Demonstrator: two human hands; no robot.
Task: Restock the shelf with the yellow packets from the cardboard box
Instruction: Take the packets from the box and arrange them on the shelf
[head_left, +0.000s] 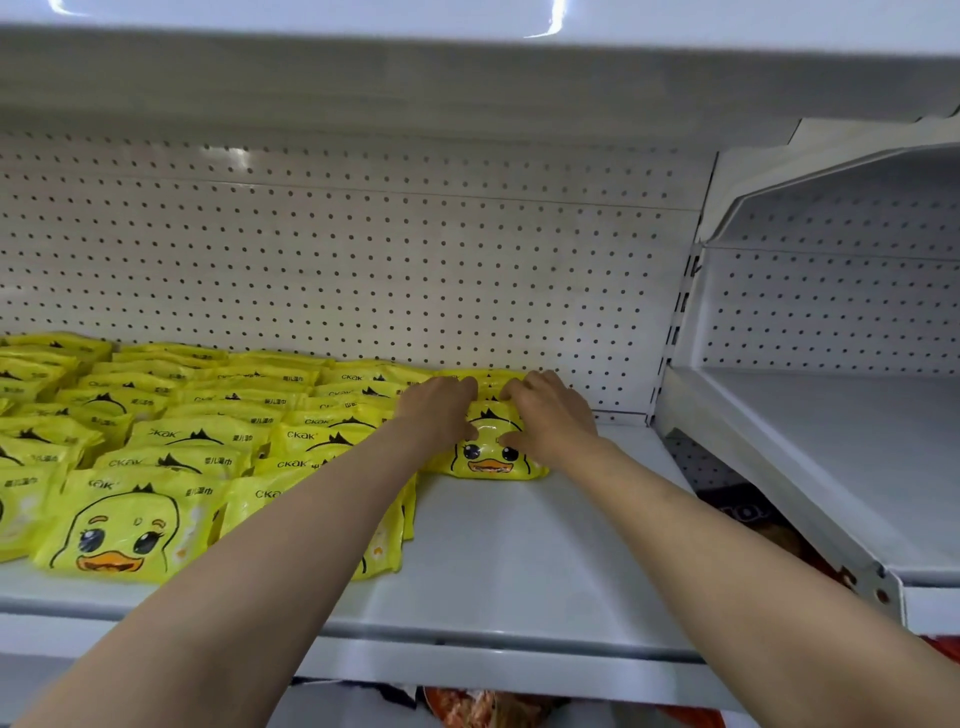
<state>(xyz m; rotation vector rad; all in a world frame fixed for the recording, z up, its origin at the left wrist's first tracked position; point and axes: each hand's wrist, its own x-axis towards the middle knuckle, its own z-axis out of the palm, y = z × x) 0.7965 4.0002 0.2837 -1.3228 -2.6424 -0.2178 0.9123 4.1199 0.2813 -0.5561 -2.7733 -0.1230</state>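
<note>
White pegboard shelf, rows of yellow packets filling its left side, right side bare. Both hands are on one packet at the back of a new column: left hand and right hand with fingers curled over its top edge, seating it. Next: let go, fetch more from the cardboard box, not in view.

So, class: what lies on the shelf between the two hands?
A yellow duck packet, held by the left hand and right hand; head view.
</note>
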